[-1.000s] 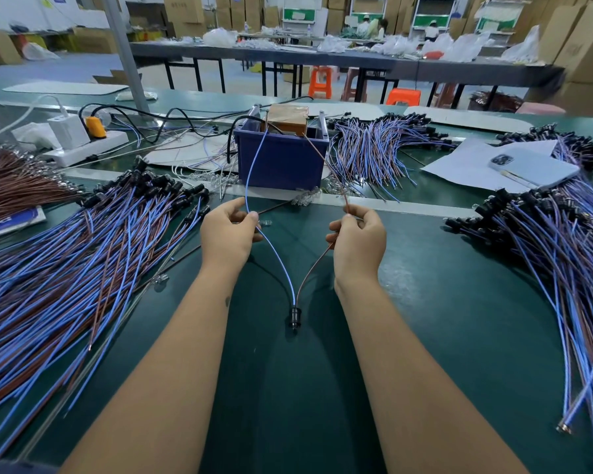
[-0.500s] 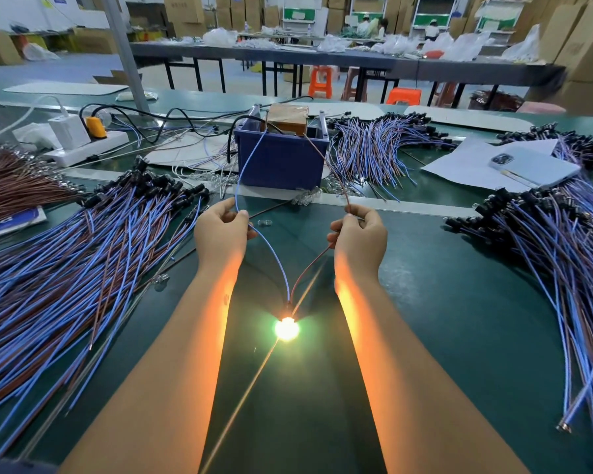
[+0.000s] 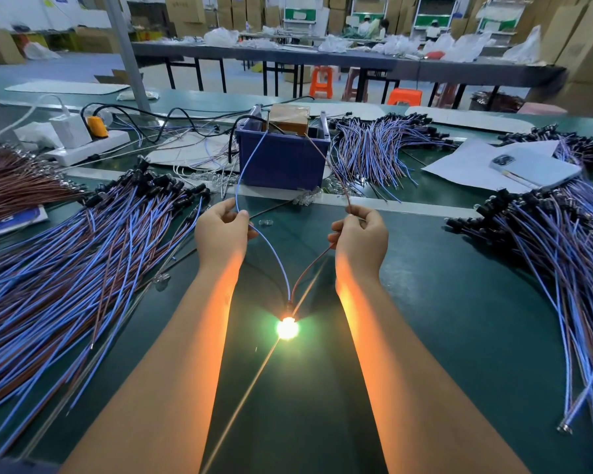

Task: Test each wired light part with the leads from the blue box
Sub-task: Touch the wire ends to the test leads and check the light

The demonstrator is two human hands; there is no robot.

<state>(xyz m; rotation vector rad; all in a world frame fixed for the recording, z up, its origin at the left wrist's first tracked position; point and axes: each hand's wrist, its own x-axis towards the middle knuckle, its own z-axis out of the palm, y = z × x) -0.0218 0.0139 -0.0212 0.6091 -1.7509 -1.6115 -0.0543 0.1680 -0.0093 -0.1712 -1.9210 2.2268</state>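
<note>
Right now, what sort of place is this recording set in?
Most likely a factory assembly or testing line for small wired lights. Heaps of blue and brown wired parts cover the green bench, a lamp glows between the hands, and stacked cardboard boxes line the background.

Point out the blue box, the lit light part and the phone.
blue box [image 3: 281, 162], head view, front wall.
lit light part [image 3: 287, 328], head view, glowing bulb.
phone [image 3: 536, 167], head view, its back.

head view | worn high | faces forward-down | near hands, over table [image 3: 459, 302]
</note>
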